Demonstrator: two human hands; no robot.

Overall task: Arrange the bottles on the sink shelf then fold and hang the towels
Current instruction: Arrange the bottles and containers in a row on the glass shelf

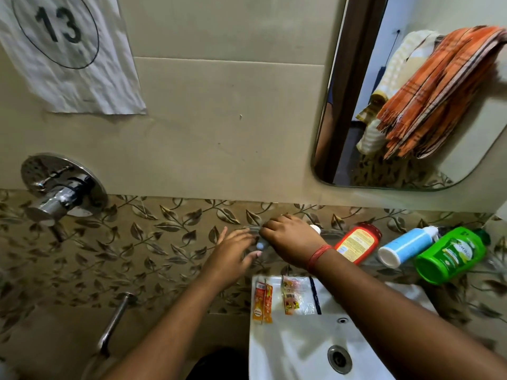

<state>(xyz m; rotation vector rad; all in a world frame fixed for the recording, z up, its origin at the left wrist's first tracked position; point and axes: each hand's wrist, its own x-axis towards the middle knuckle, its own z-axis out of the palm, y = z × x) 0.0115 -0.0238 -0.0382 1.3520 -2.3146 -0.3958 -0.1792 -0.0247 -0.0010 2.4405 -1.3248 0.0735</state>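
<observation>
Right now right hand (290, 239) grips a small white-capped bottle (261, 244); left hand (233, 249) lies slack.

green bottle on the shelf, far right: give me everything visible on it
The green bottle looks like glossy translucent plastic with a green and white printed label whose text is unreadable. A dark green cap sits at its upper right end. It appears to stand on the glass shelf, far right of the row, base towards the camera. Its left side meets or overlaps the white and blue bottle. Neither hand touches it.
</observation>
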